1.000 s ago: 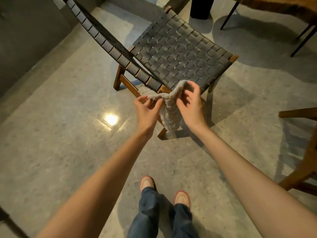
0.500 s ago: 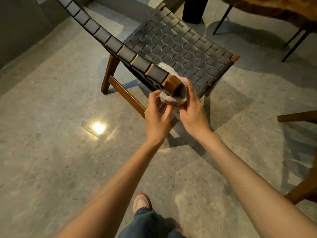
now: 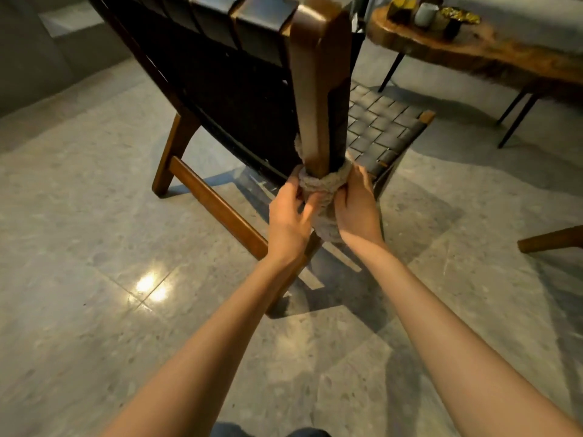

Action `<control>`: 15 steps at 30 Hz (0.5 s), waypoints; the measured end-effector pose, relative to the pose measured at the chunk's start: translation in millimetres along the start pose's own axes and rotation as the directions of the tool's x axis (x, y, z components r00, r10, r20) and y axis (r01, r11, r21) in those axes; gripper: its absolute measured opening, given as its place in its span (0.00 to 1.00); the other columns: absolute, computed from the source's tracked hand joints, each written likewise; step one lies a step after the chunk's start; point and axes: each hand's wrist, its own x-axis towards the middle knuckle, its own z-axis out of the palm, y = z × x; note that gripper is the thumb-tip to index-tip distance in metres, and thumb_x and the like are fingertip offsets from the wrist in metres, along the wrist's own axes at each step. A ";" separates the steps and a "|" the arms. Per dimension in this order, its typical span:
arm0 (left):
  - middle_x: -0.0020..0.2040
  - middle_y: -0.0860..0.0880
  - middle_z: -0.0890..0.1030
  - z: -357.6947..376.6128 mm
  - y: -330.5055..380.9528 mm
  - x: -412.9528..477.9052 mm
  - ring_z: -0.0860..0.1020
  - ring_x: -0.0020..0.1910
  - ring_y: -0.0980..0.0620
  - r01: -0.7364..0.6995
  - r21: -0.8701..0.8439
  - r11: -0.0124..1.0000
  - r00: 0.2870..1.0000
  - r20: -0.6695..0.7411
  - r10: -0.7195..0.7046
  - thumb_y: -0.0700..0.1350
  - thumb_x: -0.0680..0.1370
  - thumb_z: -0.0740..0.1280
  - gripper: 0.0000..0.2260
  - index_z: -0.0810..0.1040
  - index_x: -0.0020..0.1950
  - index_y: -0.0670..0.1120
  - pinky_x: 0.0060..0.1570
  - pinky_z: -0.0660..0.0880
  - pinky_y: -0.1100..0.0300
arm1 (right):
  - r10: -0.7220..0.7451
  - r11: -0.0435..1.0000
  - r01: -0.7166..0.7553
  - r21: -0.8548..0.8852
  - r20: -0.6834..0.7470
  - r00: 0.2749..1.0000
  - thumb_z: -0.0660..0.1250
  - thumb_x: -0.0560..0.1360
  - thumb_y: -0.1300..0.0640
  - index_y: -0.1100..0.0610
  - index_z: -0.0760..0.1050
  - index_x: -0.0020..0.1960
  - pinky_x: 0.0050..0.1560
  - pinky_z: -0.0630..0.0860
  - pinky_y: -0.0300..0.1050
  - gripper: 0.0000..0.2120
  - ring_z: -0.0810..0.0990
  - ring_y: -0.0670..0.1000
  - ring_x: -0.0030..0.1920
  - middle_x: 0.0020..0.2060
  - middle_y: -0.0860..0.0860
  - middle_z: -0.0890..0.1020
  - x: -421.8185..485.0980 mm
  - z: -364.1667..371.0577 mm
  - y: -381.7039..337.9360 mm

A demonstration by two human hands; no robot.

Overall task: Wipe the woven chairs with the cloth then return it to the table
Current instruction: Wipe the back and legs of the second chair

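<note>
Cloth: the pale, nubbly cloth (image 3: 321,184) is looped like a collar round the wooden side rail (image 3: 310,89) of the woven chair (image 3: 239,99), low down, near where the back meets the seat (image 3: 378,124). Its loose end hangs below, between the two wrists.
Why wrapped: a loop touches the rail on all faces at once, so I reckon one slide along the wood cleans the whole round of it.
Left hand: the left hand (image 3: 288,219) holds the near-left side of the loop, fingers curled in and thumb pressed to the fabric, a closed pinch and not a flat palm.
Right hand: the right hand (image 3: 356,206) holds the opposite side, fingers bent round the cloth and partly hidden behind the rail.
Why two hands: pulling from both sides keeps the loop snug on the wood; with one hand it would likely go slack.
Stage: the frame is being wiped; from here I cannot tell how much of the strapping has been done.
Second chair: only a wooden leg (image 3: 552,239) shows at the right edge, well apart from the hands, presumably waiting its turn.
Table: the slab-topped table (image 3: 504,58) stands beyond the seat with small pots (image 3: 424,14) on its near end. The cloth goes back there at the finish, so that step is not yet due.
Risk: the dangling tail could catch under the lower frame.
</note>
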 end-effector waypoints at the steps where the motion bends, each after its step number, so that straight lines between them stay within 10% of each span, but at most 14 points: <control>1: 0.59 0.55 0.74 5.0 -13.3 0.0 0.73 0.56 0.66 -0.010 0.024 1.000 1.000 0.003 0.010 0.43 0.79 0.63 0.18 0.67 0.70 0.46 0.56 0.71 0.70 | 0.003 1.000 -0.003 0.018 -0.007 1.000 0.55 0.80 0.60 0.58 0.66 0.71 0.62 0.65 0.41 0.19 0.71 0.54 0.65 0.65 0.56 0.72 -1.1 7.1 10.2; 11: 0.54 0.53 0.77 29.1 -110.6 2.6 0.75 0.52 0.59 -0.028 0.185 0.982 0.986 0.169 -0.004 0.43 0.79 0.64 0.14 0.73 0.64 0.42 0.47 0.73 0.73 | -0.038 0.999 0.039 0.004 -0.157 0.987 0.59 0.80 0.60 0.57 0.74 0.63 0.55 0.69 0.36 0.13 0.73 0.44 0.51 0.52 0.51 0.74 -20.6 54.5 92.5; 15: 0.47 0.52 0.76 36.8 -136.2 1.0 0.75 0.49 0.53 -0.010 0.265 0.964 0.985 0.170 -0.036 0.40 0.78 0.65 0.08 0.74 0.57 0.42 0.44 0.70 0.76 | 0.148 0.976 -0.136 -0.171 0.061 0.987 0.62 0.79 0.58 0.61 0.80 0.52 0.49 0.66 0.36 0.09 0.76 0.51 0.51 0.50 0.55 0.77 -53.2 82.9 135.4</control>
